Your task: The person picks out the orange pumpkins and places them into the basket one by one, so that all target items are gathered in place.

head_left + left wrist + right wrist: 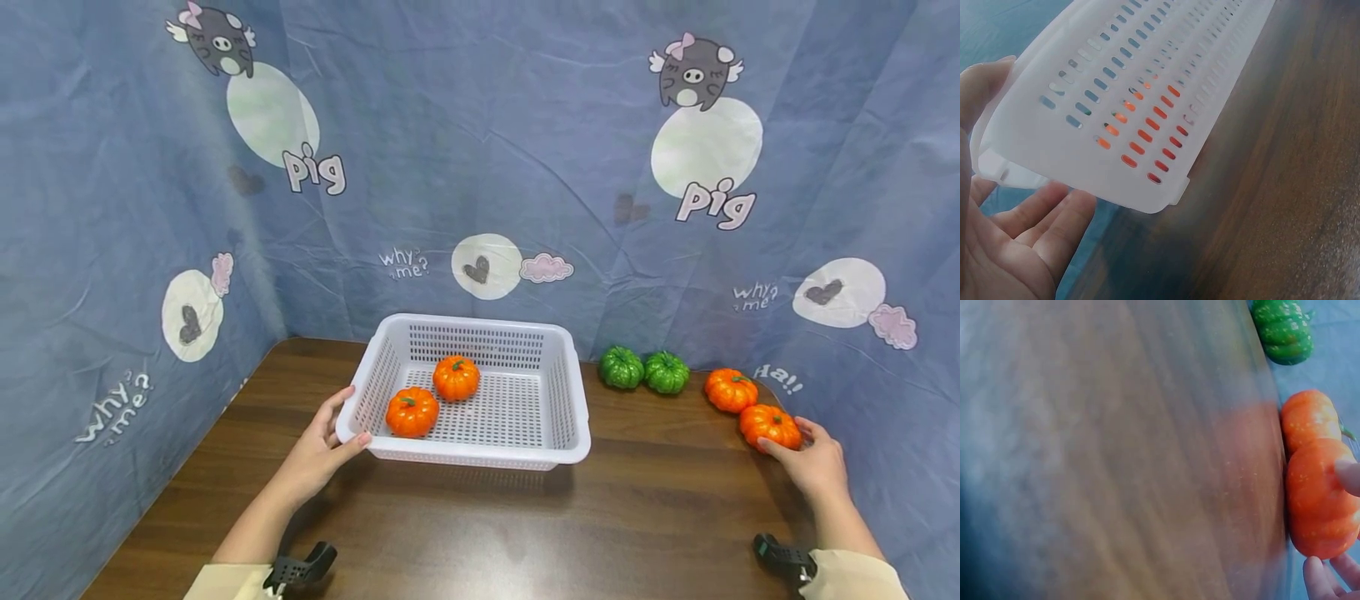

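Observation:
A white perforated plastic basket [480, 454] stands on the table, with two small orange pumpkins [412, 412] inside toward its left. My left hand [318, 450] grips the basket's left front corner, thumb on the front rim and fingers at the left side. In the left wrist view, the basket's wall [1072, 150] looks tilted, and the fingers lie under its corner. At the right, my right hand [817, 462] holds an orange pumpkin [770, 427] between thumb and fingers. Another orange pumpkin [731, 390] sits right behind it, overlapping it in the right wrist view.
Two green pumpkins [621, 367] stand side by side at the back edge, right of the basket. The brown wooden table [645, 517] is enclosed at the back and sides by a blue printed cloth [465, 100]. A black strap [300, 567] circles each wrist.

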`<state>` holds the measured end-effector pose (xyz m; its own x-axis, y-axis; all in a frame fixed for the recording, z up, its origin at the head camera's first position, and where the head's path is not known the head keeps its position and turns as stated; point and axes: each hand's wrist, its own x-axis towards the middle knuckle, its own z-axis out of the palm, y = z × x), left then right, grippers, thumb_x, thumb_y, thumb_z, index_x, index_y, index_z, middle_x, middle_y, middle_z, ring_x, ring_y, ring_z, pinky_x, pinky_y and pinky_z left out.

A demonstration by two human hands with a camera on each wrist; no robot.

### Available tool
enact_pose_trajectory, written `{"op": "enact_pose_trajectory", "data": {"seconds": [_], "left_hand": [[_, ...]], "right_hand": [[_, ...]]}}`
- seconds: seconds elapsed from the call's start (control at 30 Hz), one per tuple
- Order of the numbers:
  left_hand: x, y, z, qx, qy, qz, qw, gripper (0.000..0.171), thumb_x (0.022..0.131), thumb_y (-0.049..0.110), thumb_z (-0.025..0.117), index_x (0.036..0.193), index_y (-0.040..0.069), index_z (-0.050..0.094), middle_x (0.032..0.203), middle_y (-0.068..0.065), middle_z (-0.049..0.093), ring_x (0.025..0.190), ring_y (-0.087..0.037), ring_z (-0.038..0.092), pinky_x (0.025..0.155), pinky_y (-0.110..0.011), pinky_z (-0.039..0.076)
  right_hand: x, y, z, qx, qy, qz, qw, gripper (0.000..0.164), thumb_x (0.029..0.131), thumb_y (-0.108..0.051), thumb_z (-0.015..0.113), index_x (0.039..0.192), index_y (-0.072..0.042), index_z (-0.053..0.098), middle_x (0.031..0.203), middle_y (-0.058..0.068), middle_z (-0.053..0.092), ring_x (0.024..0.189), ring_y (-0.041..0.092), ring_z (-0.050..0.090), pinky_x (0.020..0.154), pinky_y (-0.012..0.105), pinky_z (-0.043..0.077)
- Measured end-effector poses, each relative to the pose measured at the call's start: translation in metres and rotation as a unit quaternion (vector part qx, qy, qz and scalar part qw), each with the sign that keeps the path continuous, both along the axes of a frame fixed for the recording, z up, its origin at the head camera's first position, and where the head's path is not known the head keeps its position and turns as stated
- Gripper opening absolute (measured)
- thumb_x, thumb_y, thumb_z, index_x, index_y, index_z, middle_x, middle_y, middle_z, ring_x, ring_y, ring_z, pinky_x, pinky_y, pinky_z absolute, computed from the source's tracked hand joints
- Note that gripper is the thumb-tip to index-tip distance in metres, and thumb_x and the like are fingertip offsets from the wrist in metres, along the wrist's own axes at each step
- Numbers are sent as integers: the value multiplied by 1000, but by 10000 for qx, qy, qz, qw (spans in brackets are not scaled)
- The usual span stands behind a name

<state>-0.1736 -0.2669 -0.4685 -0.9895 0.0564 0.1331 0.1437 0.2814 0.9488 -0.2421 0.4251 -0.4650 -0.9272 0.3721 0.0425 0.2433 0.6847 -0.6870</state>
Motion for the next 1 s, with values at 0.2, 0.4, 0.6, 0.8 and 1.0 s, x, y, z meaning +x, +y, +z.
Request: {"op": "enact_pose_trajectory", "data": {"seconds": [0.2, 0.4, 0.6, 0.8, 1.0], "left_hand": [[2, 1, 1, 47, 10, -20, 10000, 85, 93, 12, 71, 159, 11, 16, 152, -29, 36, 131, -44, 46, 90, -21, 48], [2, 1, 1, 71, 31, -35, 10000, 86, 93, 11, 71, 159, 10, 16, 151, -30, 36, 131, -45, 45, 89, -19, 47], [2, 1, 0, 119, 53, -91, 9999, 86, 93, 10, 71, 158, 9, 15, 152, -30, 36, 131, -45, 45, 89, -18, 47], [1, 0, -1, 139, 78, -124, 9998, 85, 93, 9, 71, 158, 9, 15, 153, -30, 35, 131, -45, 45, 89, -18, 47], [0, 0, -1, 97, 76, -95, 9999, 85, 93, 10, 71, 159, 10, 15, 152, -29, 36, 131, -45, 45, 89, -19, 47]], "right_hand": [[-1, 1, -1, -104, -122, 41, 9999, 84, 94, -34, 66, 150, 13, 24, 148, 39, 31, 131, 52, 35, 109, 60, 28], [0, 1, -3, -223, -99, 59, 9997, 82, 94, -31, 67, 149, 13, 25, 145, 40, 34, 128, 51, 38, 107, 58, 30], [3, 0, -2, -146, -112, 198, 9996, 85, 92, -34, 71, 147, 14, 28, 143, 40, 38, 126, 50, 43, 93, 46, 39], [8, 1, -4, -38, -28, 329, 9994, 86, 90, -35, 74, 146, 14, 30, 141, 40, 40, 120, 49, 47, 79, 32, 37], [8, 0, -2, -122, -10, 407, 9991, 88, 90, -34, 75, 147, 14, 28, 142, 41, 38, 122, 51, 46, 76, 26, 37]]}}
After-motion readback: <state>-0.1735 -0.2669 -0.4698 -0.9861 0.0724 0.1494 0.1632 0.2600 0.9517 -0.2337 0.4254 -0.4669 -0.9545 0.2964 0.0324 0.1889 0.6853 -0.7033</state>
